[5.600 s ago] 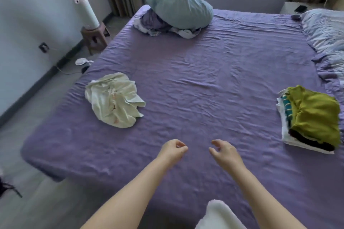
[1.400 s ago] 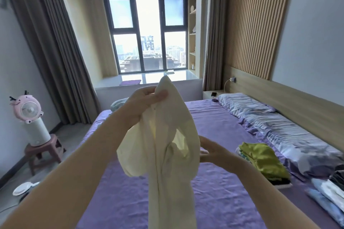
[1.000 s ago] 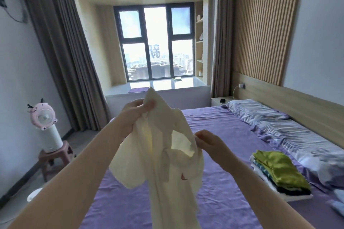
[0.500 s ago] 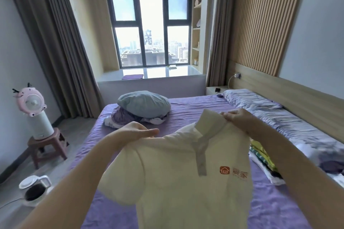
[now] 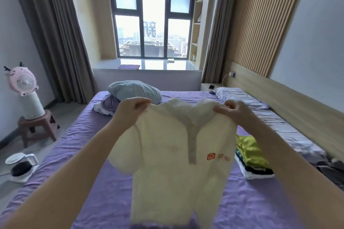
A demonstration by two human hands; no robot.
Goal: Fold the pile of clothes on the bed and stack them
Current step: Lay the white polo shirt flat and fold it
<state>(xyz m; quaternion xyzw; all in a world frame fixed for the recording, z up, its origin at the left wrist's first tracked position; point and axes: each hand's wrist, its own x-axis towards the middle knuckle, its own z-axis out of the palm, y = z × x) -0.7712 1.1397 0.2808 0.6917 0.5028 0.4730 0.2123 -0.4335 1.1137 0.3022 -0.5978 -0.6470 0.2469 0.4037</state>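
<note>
A cream polo shirt (image 5: 178,163) hangs in the middle of the frame, held up in the air over the purple bed (image 5: 89,182). Its front faces the camera and it is opened out flat, not folded yet. The left hand (image 5: 130,111) pinches one shoulder of the shirt, with fingers curled over the cloth. The right hand (image 5: 232,111) pinches the other shoulder the same way.

At the right of the frame, a stack of folded clothes (image 5: 253,158) sits on the bed, with a green piece on top. So some of the job looks done. At the far end of the bed, in the middle of the frame, a heap of clothes (image 5: 108,106) lies under a blue-grey pillow (image 5: 134,92). Those may still need folding, and so does the shirt. After that the shirt should go on the stack.

The shirt has a small orange logo (image 5: 211,156) on the chest, lower right of the middle. Beside it are orange letters (image 5: 224,158), too blurry to read. A big sign (image 5: 149,29) shows outside the window, and I cannot read it either.

At the left, a pink fan (image 5: 23,82) stands on a little stool (image 5: 36,126). A white kettle (image 5: 21,166) sits on the floor below.
</note>
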